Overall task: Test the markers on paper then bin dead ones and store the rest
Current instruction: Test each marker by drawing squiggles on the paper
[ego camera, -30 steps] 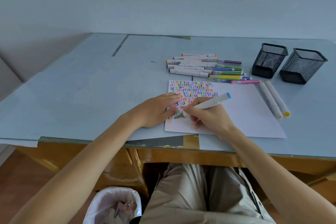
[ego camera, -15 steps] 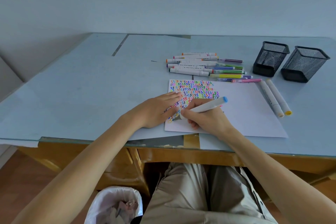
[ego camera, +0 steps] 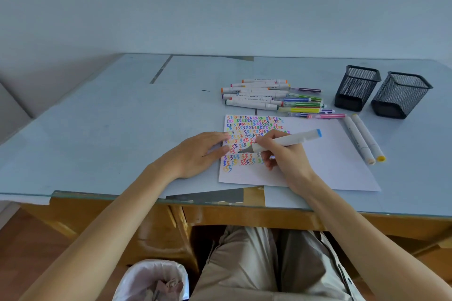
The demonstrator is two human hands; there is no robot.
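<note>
White marker [ego camera: 286,141], pinched in the right hand [ego camera: 285,159], has its dark tip on the paper [ego camera: 325,161] to test ink, while the flat left hand [ego camera: 200,154] pins the sheet's edge to the desk [ego camera: 122,129].

Desk [ego camera: 97,134] w/ paper [ego camera: 330,161], markers [ego camera: 269,98], 2 mesh cups [ego camera: 381,90].

Paper [ego camera: 330,154] on table [ego camera: 110,129]; marker pile [ego camera: 269,98] behind it; 2 holders [ego camera: 381,91] right of pile.

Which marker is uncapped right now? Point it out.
The blue-ended marker in the right hand: its grey tip is bare on the paper; the others lie capped.
</note>
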